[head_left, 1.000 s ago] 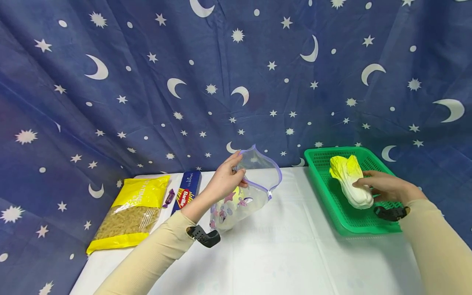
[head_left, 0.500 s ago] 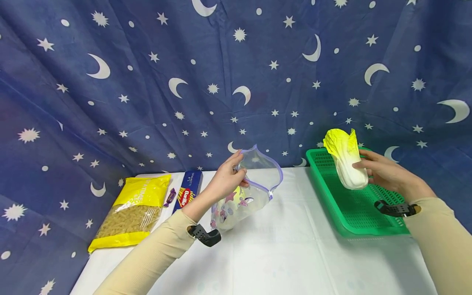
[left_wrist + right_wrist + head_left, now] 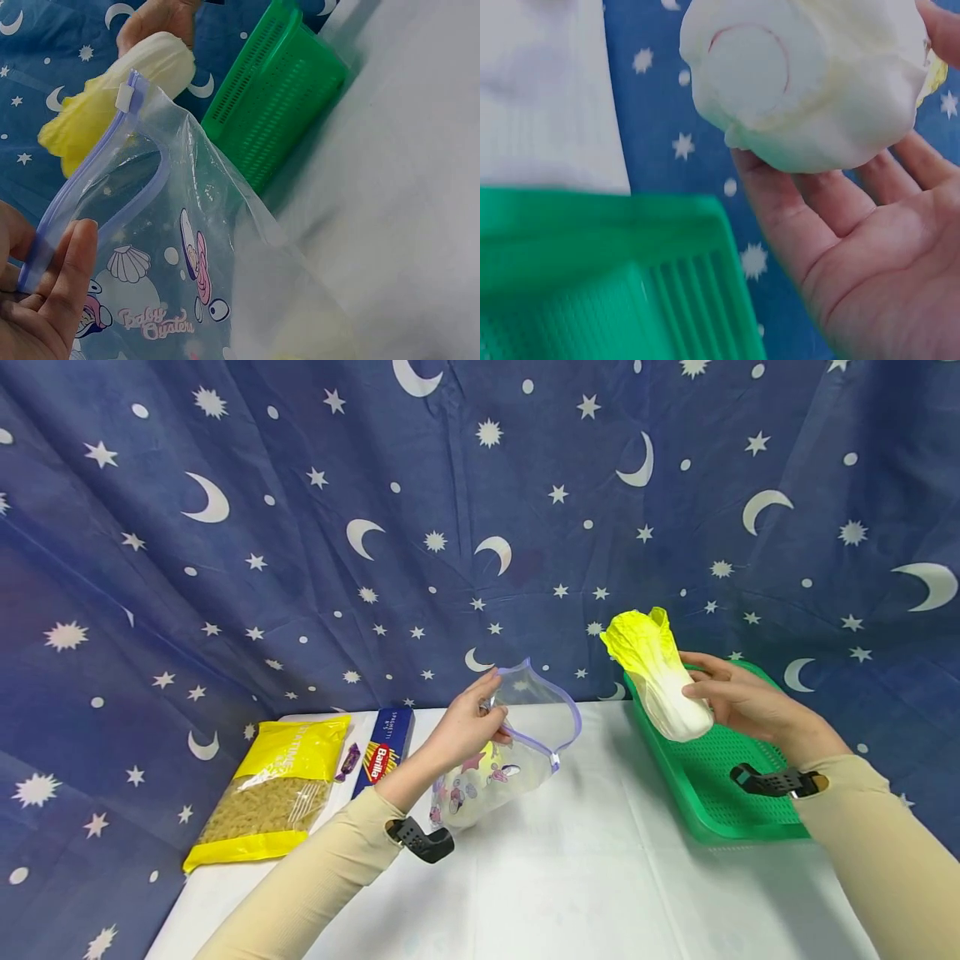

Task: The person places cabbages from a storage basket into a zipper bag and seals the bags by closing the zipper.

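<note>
My right hand (image 3: 738,697) grips a napa cabbage (image 3: 660,677) with yellow leaves and a white base, held up over the left edge of the green basket (image 3: 738,785). In the right wrist view, fingers and thumb wrap the cabbage's white base (image 3: 810,82). My left hand (image 3: 468,722) pinches the purple rim of a clear zip bag (image 3: 495,777), whose mouth gapes toward the right. Printed shells and "Baby Oysters" lettering show on the bag (image 3: 195,277) in the left wrist view. Something pale yellow shows through its lower part, its kind unclear.
A yellow pasta bag (image 3: 273,785), a purple-wrapped candy (image 3: 349,762) and a blue Barilla spaghetti box (image 3: 385,747) lie on the left of the white table (image 3: 555,877). Behind it hangs a blue star-and-moon curtain (image 3: 450,527).
My right hand has lifted the cabbage out of the green basket and carried it up and to the left. The left hand still holds the bag's rim in nearly the same place.
</note>
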Available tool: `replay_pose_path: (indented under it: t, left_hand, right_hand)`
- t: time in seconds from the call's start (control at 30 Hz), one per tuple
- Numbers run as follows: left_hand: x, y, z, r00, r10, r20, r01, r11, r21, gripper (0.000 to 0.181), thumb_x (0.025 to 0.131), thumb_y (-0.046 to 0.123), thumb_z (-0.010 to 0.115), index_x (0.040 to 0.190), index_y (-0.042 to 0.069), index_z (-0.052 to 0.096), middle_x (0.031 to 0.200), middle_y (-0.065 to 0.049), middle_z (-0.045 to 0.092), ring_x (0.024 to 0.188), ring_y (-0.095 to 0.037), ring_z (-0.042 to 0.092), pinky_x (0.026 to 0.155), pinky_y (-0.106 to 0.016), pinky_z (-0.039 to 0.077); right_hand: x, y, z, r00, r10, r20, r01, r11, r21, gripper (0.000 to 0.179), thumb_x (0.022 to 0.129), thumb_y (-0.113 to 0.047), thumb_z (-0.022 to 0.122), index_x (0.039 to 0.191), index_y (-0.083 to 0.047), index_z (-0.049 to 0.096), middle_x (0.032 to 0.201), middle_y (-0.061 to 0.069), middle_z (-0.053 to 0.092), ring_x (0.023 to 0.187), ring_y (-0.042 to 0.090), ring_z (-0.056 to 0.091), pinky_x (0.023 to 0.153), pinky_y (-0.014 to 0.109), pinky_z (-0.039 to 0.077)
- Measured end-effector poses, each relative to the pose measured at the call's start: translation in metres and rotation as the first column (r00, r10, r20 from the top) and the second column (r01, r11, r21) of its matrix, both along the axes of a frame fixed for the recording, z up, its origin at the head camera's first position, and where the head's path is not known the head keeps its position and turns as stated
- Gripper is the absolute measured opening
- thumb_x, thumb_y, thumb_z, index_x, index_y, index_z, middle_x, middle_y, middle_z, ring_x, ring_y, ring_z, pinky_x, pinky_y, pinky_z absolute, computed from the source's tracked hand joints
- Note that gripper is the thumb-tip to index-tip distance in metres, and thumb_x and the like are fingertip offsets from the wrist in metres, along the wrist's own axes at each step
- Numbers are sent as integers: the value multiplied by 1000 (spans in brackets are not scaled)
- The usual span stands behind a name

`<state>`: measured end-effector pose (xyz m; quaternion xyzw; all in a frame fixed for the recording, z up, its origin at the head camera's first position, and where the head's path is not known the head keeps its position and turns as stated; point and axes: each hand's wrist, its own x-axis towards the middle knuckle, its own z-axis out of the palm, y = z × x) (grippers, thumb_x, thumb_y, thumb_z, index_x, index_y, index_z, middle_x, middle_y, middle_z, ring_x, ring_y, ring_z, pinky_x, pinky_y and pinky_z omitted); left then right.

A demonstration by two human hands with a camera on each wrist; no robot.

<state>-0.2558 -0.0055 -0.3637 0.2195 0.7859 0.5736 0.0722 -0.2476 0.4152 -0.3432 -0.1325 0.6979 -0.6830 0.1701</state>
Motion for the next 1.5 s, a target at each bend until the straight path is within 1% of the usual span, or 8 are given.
replay_pose_path:
  t: [0.17, 0.27, 0.43, 0.63, 0.8, 1.1, 1.33, 1.5]
  left_hand:
    - [1, 2, -1, 1000, -9, 6, 8, 1000, 11, 61, 103, 7, 52, 159, -2, 29, 169, 2, 19, 72, -19, 71, 74, -34, 62]
    - [2, 3, 0, 1000, -16, 14, 15, 1000, 23, 60, 103, 6, 52, 159, -2, 29, 169, 2, 19, 73, -20, 70, 74, -33, 62]
    - [3, 4, -1, 1000, -20, 24, 19, 999, 32, 60, 104, 6, 52, 159, 0, 30, 169, 4, 19, 74, -20, 70, 75, -34, 62]
    - [3, 6, 0, 1000, -14, 23, 14, 1000, 22, 61, 102, 6, 51, 159, 0, 31, 169, 5, 20, 72, -20, 70, 79, -42, 62]
    - [3, 6, 0, 1000, -10, 29, 9, 1000, 10, 64, 97, 3, 50, 159, 2, 32, 168, 5, 22, 71, -20, 70, 76, -39, 62]
    - [2, 5, -1, 999, 6, 53, -5, 1000, -6, 69, 93, 4, 52, 159, 3, 33, 168, 6, 24, 73, -20, 71, 74, -30, 62]
    - [2, 2, -3, 998, -10, 56, 10, 1000, 5, 70, 93, 6, 54, 159, 2, 33, 168, 2, 24, 75, -22, 71, 75, -30, 61]
    - [3, 1, -3, 998, -24, 53, 23, 1000, 17, 71, 93, 5, 54, 160, 3, 31, 169, 2, 22, 75, -22, 72, 76, -31, 61]
  right_hand:
    - [-4, -17, 1, 996, 90, -17, -91, 995, -47, 64, 106, -2, 47, 161, -12, 16, 143, 2, 51, 115, 19, 63, 89, 40, 59]
    - [-5, -26, 1, 992, 128, -21, -129, 991, -47, 65, 106, -2, 47, 162, -11, 16, 145, 2, 50, 119, 18, 61, 92, 40, 58]
    - [-9, -38, 0, 982, 183, -37, -184, 982, -33, 62, 105, -1, 47, 162, -12, 25, 147, 3, 51, 122, 20, 57, 96, 40, 56]
    - [-14, -51, 0, 957, 290, -35, -291, 955, -51, 59, 104, 0, 44, 160, -17, 34, 147, 2, 51, 120, 20, 58, 95, 41, 57]
    - [-18, -61, 0, 935, 354, -12, -355, 933, -57, 57, 104, 0, 44, 157, -21, 43, 146, 3, 52, 116, 20, 60, 93, 40, 58]
    - [-27, -73, 2, 917, 395, 52, -396, 918, 9, 60, 101, 1, 49, 158, -16, 40, 143, 8, 52, 114, 23, 60, 91, 41, 58]
    - [-29, -81, 0, 929, 354, 107, -365, 923, 124, 65, 96, -2, 57, 158, -13, 39, 141, 13, 53, 110, 27, 61, 87, 41, 58]
    - [-30, -86, 1, 940, 320, 115, -339, 909, 243, 70, 93, -9, 64, 158, -10, 38, 139, 17, 54, 107, 31, 62, 84, 42, 59]
